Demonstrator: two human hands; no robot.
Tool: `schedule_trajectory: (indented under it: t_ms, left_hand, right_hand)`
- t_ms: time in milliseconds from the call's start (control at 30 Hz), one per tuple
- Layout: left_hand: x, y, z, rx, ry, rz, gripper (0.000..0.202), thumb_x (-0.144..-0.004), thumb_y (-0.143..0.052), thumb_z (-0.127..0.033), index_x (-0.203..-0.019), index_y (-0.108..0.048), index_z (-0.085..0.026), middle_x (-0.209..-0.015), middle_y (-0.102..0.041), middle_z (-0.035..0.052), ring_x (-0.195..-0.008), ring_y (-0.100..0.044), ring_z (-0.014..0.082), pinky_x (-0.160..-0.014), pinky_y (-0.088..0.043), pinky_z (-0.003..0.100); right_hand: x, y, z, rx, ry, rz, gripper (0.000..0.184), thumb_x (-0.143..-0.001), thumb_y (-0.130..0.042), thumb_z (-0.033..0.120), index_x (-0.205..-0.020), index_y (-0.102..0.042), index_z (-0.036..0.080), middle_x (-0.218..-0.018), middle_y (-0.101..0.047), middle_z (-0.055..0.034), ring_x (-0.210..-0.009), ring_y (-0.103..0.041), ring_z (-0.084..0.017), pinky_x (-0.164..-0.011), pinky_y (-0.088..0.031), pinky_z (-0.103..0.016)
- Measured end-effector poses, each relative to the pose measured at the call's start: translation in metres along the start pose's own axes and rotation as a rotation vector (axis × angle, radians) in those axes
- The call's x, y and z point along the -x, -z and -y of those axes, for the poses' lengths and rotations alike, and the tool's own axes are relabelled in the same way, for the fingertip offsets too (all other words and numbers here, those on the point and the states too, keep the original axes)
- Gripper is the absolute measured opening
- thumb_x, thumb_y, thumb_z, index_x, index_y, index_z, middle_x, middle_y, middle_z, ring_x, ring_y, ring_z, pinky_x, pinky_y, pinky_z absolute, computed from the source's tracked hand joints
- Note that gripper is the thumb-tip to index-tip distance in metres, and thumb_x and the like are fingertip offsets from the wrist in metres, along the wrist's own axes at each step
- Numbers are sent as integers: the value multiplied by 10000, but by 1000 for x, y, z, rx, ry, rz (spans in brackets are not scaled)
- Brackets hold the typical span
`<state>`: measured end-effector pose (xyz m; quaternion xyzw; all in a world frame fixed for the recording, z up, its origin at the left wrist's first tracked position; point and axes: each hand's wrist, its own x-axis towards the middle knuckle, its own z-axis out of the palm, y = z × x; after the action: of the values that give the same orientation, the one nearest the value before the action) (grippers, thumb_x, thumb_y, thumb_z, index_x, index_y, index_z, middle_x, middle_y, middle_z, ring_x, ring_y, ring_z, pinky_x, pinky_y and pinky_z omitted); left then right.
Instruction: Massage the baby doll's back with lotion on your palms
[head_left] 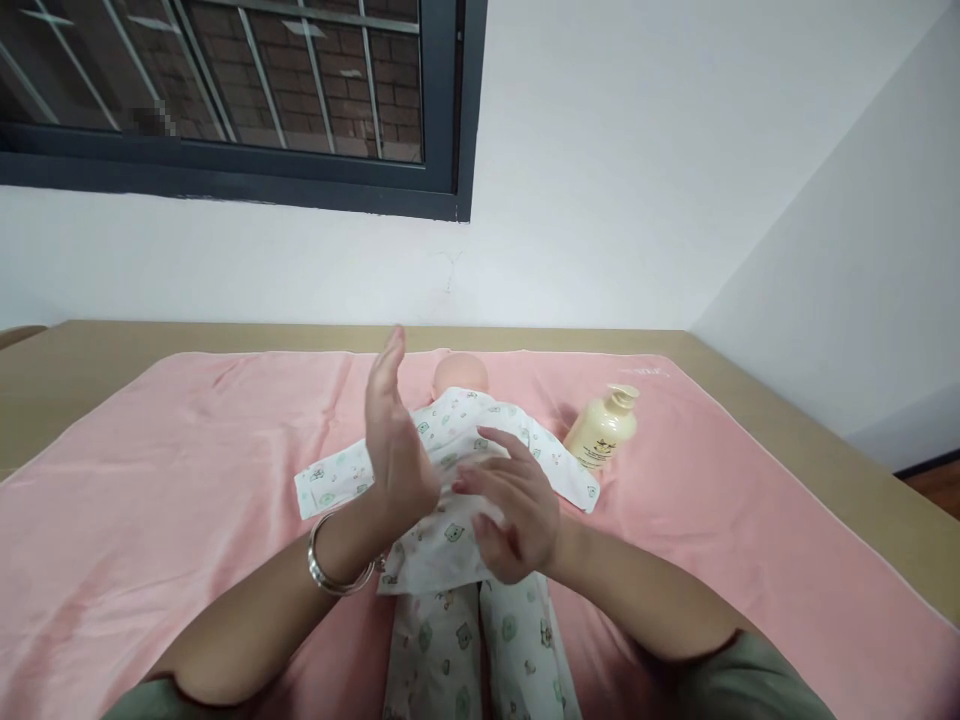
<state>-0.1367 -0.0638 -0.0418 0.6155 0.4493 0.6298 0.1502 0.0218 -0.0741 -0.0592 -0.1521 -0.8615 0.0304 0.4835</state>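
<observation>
A baby doll lies on its back or front, I cannot tell which; its bald head shows above a white printed top with sleeves spread wide. Matching white trousers stretch toward me. Over the top, my left hand is raised with its fingers straight up and its palm turned sideways, holding nothing. Close by on its right, my right hand hovers with loosely bent, parted fingers and nothing in them. A silver bangle circles my left wrist.
A pale yellow pump bottle leans at a tilt by the doll's right-side sleeve. Beneath everything spreads a pink cloth on a wooden table. Behind it stand a white wall and a dark-framed window with bars.
</observation>
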Motion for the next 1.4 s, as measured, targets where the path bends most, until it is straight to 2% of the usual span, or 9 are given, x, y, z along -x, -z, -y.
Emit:
schedule_trajectory:
  t_ms: [67, 133, 233, 367, 500, 733, 933, 1167, 1400]
  left_hand:
    - [-5, -9, 18, -8, -15, -52, 600, -1011, -188, -554, -1507, -299, -236, -1589, -331, 105, -1473, -308, 272, -1199, -280, 488]
    - [-1, -19, 38, -23, 10, 19, 545, -1013, -283, -523, -1428, -422, -198, -1469, -485, 143, -1373, -449, 278, -1143, -357, 496]
    - [12, -27, 63, -49, 60, 72, 485, -1015, -307, -491, -1328, -514, -185, -1333, -589, 145, -1246, -555, 268, -1075, -431, 487]
    - [22, -28, 74, -99, 71, 15, 448, -1015, -307, -456, -1304, -521, -189, -1297, -605, 139, -1226, -568, 261, -1060, -450, 481]
    - [23, -28, 74, -140, 18, -20, 420, -1017, -308, -429, -1297, -511, -190, -1302, -591, 154, -1229, -558, 268, -1064, -443, 522]
    - [28, -28, 80, -143, 2, -34, 398, -1018, -297, -418, -1252, -527, -193, -1258, -602, 141, -1179, -568, 258, -1043, -460, 513]
    - [32, -29, 82, -152, 14, -43, 405, -1010, -315, -444, -1243, -547, -207, -1226, -628, 150, -1163, -586, 280, -1019, -471, 542]
    - [31, -28, 83, -176, -4, -14, 383, -1010, -310, -410, -1173, -597, -214, -1172, -667, 118, -1112, -612, 261, -998, -481, 507]
    - [31, -29, 82, -160, -26, -31, 361, -1014, -320, -406, -1128, -605, -216, -1172, -665, 124, -1142, -597, 261, -1028, -459, 508]
  right_hand:
    - [-4, -3, -12, 61, -102, -70, 499, -875, -427, 200, -1361, -529, 245, -885, -757, -16, -815, -725, -191, -1112, -402, -519]
    - [-6, -11, -25, 150, -214, -12, 461, -887, -448, 201, -1332, -567, 204, -1146, -728, -99, -1076, -680, -226, -1121, -383, -527]
    - [-7, -22, -43, 216, -321, 293, 513, -915, -445, 219, -1416, -506, 126, -1508, -474, -161, -1430, -391, -282, -1175, -293, -551]
    - [-5, -26, -71, 206, -362, 567, 515, -952, -445, 254, -1461, -475, 187, -1555, -426, -93, -1484, -289, -263, -1216, -185, -550]
    - [-7, -27, -78, 337, -545, 547, 505, -1019, -361, 336, -1489, -433, 166, -1583, -366, -137, -1490, -271, -281, -1183, -244, -545]
    - [-2, -26, -20, 547, -564, 638, 571, -1006, -382, 328, -1524, -361, 89, -1602, -297, -195, -1490, -238, -366, -1184, -219, -553]
    - [-19, -20, -57, 547, -771, 685, 673, -1033, -288, 469, -1529, -302, 14, -1590, -291, -240, -1496, -229, -352, -1180, -204, -561]
    - [-9, -22, -25, 619, -576, 704, 577, -1025, -312, 344, -1494, -388, 16, -1566, -354, -222, -1464, -312, -346, -1203, -180, -513]
    - [-16, -20, -60, 610, -689, 667, 678, -1027, -298, 466, -1502, -346, -15, -1568, -334, -247, -1486, -247, -373, -1181, -210, -560]
